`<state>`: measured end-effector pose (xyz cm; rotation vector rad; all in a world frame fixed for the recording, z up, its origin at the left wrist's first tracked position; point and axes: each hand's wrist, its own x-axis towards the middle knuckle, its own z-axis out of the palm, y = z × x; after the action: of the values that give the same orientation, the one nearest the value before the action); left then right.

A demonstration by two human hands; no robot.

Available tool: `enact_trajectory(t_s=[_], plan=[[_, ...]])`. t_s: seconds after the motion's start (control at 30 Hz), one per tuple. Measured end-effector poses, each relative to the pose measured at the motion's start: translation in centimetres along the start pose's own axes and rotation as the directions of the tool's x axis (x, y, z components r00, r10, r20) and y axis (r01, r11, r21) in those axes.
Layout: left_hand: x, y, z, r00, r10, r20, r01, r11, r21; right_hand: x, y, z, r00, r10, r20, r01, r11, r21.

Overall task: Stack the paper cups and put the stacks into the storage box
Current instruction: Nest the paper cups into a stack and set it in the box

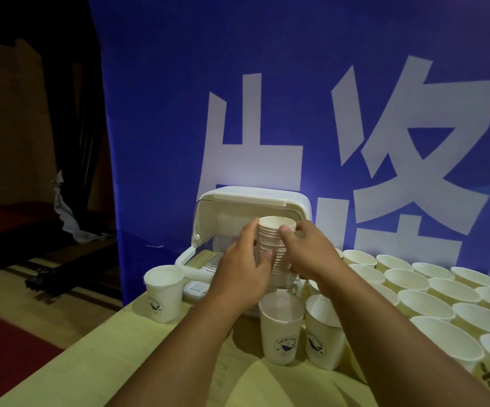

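Note:
A tall stack of white paper cups stands upright in front of the open mouth of the white storage box, whose lid is flipped up. My left hand grips the stack from the left side. My right hand holds it from the right, thumb near the top rims. Whether the stack's base rests on anything is hidden by my hands. Two single printed cups stand just in front of the box. Another lone cup stands at the left.
Several open paper cups crowd the yellowish table on the right. A blue banner with large white characters hangs right behind the box. The table's left edge drops to a red and tan floor.

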<state>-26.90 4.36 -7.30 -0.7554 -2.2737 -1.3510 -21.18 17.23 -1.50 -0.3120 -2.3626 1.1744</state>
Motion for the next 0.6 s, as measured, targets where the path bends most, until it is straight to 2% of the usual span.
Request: enact_trajectory(t_s=[0.13, 0.27, 0.33, 0.43, 0.6], plan=[[0.2, -0.7, -0.8, 0.996, 0.023, -0.082, -0.025, 0.999, -0.034, 0.2, -0.1, 1.4, 0.999, -0.005, 0.035, -0.002, 0.981, 0.192], [0.7, -2.1, -1.4, 0.987, -0.019, -0.161, 0.012, 0.999, -0.045, 1.2, -1.4, 3.8, 0.989, -0.055, 0.136, 0.007, 0.943, 0.332], [0.8, -2.7, -1.5, 0.986, -0.045, -0.158, 0.035, 0.997, -0.071, 2.0, -1.9, 4.7, 0.984, -0.053, 0.172, -0.014, 0.929, 0.369], [1.3, -3.2, -1.6, 0.990, -0.085, -0.117, 0.071, 0.990, -0.121, 3.2, -1.8, 5.8, 0.980, 0.027, 0.199, -0.116, 0.885, 0.451], [2.5, -3.6, -2.0, 0.987, -0.145, -0.074, 0.135, 0.983, -0.123, 5.2, -0.8, 7.4, 0.966, 0.136, 0.219, -0.228, 0.846, 0.482]])
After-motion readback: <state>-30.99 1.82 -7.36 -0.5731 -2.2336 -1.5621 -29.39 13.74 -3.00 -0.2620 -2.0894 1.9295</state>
